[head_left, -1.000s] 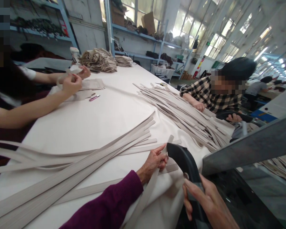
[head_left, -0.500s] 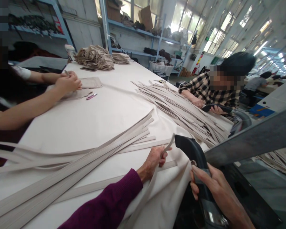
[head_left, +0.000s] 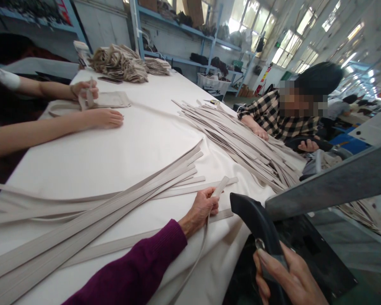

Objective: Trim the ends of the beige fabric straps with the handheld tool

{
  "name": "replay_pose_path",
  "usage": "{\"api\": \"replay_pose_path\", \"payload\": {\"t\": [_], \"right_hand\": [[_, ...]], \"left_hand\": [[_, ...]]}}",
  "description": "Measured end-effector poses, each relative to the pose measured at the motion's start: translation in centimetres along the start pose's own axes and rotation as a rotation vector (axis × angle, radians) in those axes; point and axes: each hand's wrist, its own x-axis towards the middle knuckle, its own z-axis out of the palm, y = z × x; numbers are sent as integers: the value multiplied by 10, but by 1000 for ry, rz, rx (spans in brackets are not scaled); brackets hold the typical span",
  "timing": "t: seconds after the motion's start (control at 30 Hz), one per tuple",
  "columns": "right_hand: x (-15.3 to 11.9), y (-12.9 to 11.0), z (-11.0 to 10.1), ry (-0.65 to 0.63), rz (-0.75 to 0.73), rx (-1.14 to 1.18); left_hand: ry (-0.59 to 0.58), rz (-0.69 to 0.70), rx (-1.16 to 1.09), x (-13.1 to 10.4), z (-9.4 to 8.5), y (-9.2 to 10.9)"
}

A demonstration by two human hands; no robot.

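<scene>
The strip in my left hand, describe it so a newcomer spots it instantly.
Find the white table, then the purple-sleeved left hand over its near side. The pale strip is pinched there, its free end poking out, unlike neighbouring strips lying on the table.

Light's decent, mostly soft daylight: the windows [head_left: 287, 46] past the table's [head_left: 152, 140] far edge are blown nearly white, and the ceiling lights [head_left: 362, 70] beyond its right edge glare a bit. Tabletop is bright with faint shadows, slightly deeper in the cloth folds [head_left: 231, 250] toward the near right corner. Past that corner it gets murky, so the black tool [head_left: 260, 218] shows just a dull sheen. Background's mushy, wide-angle stretch pulls at the outer edges, and a pixelated patch [head_left: 300, 99] sits off the right edge.
</scene>
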Motion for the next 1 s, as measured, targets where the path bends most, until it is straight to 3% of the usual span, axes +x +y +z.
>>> {"api": "replay_pose_path", "payload": {"t": [0.17, 0.33, 0.63, 0.83, 1.0], "right_hand": [[20, -8, 11, 12, -57, 6], [38, -23, 4, 67, -124, -13], [21, -2, 14, -12, -25, 68], [56, -18, -3, 102, -108, 75], [37, -16, -16, 100, -99, 49]], "left_hand": [[-90, -45, 8, -6, 0, 8], [-174, -73, -27, -8, -4, 10], [-251, -132, -105, -4, -13, 8], [-256, -161, -164, -5, -13, 9], [-278, -150, -192, -3, -12, 11]]}}
